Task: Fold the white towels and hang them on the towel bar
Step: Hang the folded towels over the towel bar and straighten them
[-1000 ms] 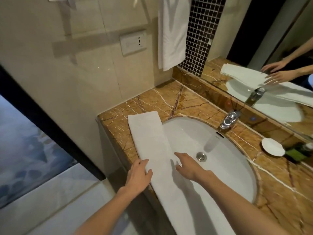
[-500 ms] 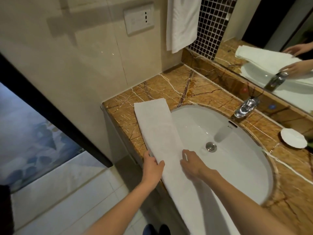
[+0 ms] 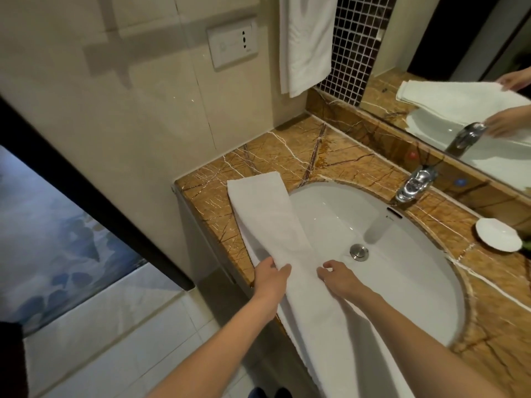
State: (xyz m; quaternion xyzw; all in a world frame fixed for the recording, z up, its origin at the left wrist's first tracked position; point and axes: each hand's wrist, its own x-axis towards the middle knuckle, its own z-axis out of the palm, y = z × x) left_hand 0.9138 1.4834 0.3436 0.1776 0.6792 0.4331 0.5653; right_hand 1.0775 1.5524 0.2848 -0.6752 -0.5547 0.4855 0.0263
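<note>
1. The brown marble desk (image 3: 273, 156) with pale veins runs along the mirror (image 3: 459, 67). A white oval sink (image 3: 402, 254) is sunk into it.
2. The white towel (image 3: 275, 225), folded into a long strip, lies along the desk's front edge and laps over the sink's near rim. Its far end sits flat on the marble.
3. My left hand (image 3: 271, 278) grips the strip's left edge, thumb on top. My right hand (image 3: 340, 280) pinches the right edge with curled fingers, so both hands hold the same towel, side by side.
4. A chrome faucet (image 3: 416, 182) stands behind the sink, the drain plug (image 3: 359, 252) is just beyond my right hand, and a small white dish (image 3: 498, 234) sits on the desk to the right.
5. On the beige wall there is a socket plate (image 3: 232, 43). Beside it hangs a second white towel (image 3: 307, 44), next to the dark mosaic tiles (image 3: 356, 47).
6. Pale floor tiles (image 3: 115, 326) are below on the left.
7. The hanging towel's top is cut off by the frame, so I can't see what carries it. The strip's near end also runs out of frame, and my left fingers are hidden under the cloth.
</note>
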